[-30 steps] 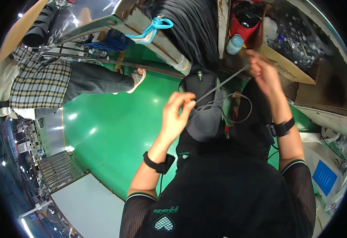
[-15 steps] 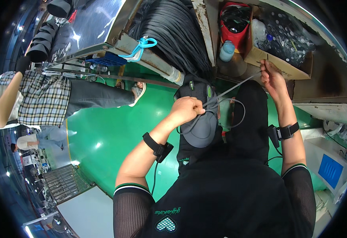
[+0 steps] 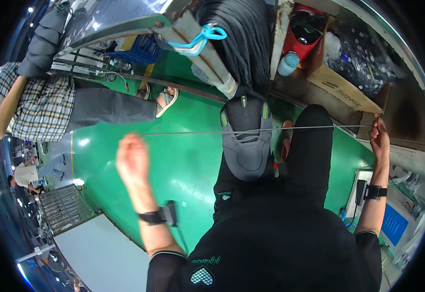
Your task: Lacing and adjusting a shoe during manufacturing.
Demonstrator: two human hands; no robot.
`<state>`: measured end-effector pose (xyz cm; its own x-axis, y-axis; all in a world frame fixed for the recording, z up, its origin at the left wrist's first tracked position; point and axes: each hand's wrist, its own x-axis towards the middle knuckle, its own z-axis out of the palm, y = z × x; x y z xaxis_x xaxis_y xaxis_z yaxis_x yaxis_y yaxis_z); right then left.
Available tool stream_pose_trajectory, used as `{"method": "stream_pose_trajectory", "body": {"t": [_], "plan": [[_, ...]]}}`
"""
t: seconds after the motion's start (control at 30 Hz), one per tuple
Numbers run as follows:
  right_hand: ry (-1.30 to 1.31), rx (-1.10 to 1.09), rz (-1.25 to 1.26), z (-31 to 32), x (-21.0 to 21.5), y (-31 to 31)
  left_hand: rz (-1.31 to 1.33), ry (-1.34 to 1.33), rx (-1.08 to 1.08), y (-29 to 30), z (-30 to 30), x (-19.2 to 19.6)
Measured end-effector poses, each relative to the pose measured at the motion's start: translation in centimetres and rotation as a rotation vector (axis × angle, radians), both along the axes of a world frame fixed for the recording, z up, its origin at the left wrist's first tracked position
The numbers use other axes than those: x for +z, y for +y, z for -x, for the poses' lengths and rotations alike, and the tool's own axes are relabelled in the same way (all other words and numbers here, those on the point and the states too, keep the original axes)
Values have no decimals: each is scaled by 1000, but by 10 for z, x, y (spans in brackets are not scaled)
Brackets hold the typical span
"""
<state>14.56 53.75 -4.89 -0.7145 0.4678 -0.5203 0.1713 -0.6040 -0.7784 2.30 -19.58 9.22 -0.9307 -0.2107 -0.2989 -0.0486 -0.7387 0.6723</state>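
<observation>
A dark grey sneaker (image 3: 247, 158) with green accents lies on my lap, toe pointing toward me. A thin grey shoelace (image 3: 188, 133) runs through its lower eyelets and stretches almost straight out to both sides. Far out to the left, my left hand (image 3: 133, 158) pinches one end of the lace; motion blurs its fingers. My right hand (image 3: 380, 138) is closed on the other end, beside the front edge of the shelf at the right.
A thick bundle of dark grey laces (image 3: 244, 44) hangs ahead, beside a metal post with a light-blue tie (image 3: 207, 36). On the right shelf stand a cardboard box (image 3: 339, 92), a red container (image 3: 314, 41) and a bottle (image 3: 288, 64). A person in a plaid shirt (image 3: 42, 112) stands left.
Both hands have moved apart, the left one far leftward and the right one outward and nearer me. The loose loops of lace over the sneaker are now pulled into a straight line.
</observation>
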Motion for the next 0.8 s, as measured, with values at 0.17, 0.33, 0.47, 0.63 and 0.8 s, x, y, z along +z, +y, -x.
{"method": "stream_pose_trajectory", "body": {"t": [0.17, 0.33, 0.47, 0.63, 0.8], "plan": [[165, 79, -34, 24, 9, 30, 276, 228, 532, -256, -55, 26], [-263, 416, -633, 86, 53, -189, 1025, -167, -117, -51, -14, -61], [81, 794, -521, 90, 37, -332, 1054, -60, -460, 118, -13, -81], [-22, 803, -710, 71, 25, -358, 1215, 133, -389, 152, -32, -91], [117, 817, -1094, 76, 37, -363, 1590, 176, -294, 141, -35, -77]]}}
